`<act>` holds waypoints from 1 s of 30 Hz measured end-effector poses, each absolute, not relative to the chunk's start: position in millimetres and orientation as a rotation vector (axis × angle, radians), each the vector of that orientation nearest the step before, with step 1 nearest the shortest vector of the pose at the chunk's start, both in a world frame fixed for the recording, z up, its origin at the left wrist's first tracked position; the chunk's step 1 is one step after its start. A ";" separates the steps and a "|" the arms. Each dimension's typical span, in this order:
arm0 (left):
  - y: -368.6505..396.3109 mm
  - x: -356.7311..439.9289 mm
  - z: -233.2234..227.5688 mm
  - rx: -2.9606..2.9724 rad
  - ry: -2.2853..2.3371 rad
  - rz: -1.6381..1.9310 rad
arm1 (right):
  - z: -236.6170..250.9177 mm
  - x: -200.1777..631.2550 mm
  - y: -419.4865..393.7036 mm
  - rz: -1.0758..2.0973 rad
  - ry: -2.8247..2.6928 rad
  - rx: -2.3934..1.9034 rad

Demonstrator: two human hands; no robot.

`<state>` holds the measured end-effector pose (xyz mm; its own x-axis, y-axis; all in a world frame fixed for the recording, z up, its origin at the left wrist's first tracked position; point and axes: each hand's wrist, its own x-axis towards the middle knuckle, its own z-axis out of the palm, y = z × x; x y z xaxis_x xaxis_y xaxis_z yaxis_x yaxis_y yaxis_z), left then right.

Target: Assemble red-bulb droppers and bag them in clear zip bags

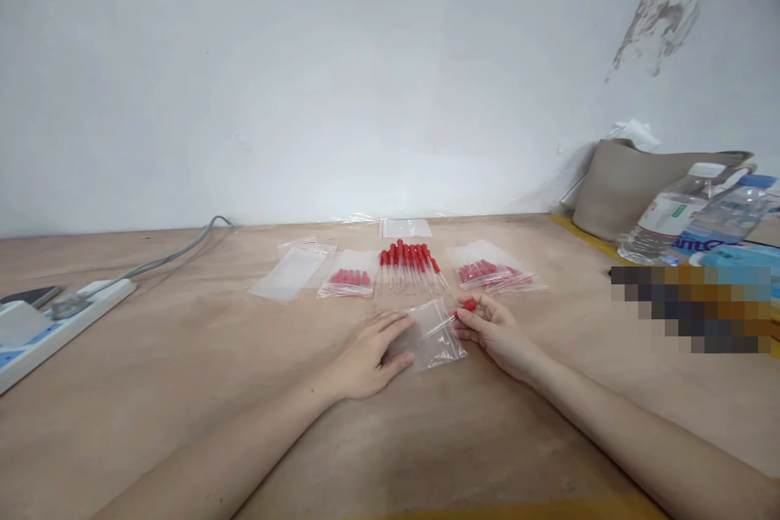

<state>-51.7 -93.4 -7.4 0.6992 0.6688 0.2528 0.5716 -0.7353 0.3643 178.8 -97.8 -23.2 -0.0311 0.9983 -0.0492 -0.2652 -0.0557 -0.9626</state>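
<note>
While the left hand (369, 357) lay flat, palm down, pinning the near-left edge of a small clear plastic zip bag (434, 335) to the wooden table (183, 357), the right hand (496, 333) pinched a slim clear dropper with a red rubber bulb (458, 314) between its fingertips. The dropper's long axis ran from the bulb at the right hand down-left toward the bag's right edge, tip leading, so the right hand was much the nearer. Just beyond lay a loose fan of red-bulbed droppers (411, 262).
</note>
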 end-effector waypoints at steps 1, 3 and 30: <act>-93.6 -51.8 -7.2 2.652 0.988 0.542 | -23.3 180.8 -98.6 1.386 -1.048 -1.027; -94.2 -51.9 -6.5 2.652 0.990 0.544 | -24.0 185.1 -98.4 1.387 -1.137 -1.035; -87.3 -68.7 -3.7 2.566 0.845 0.562 | -10.5 206.5 -84.3 1.179 -1.966 -1.068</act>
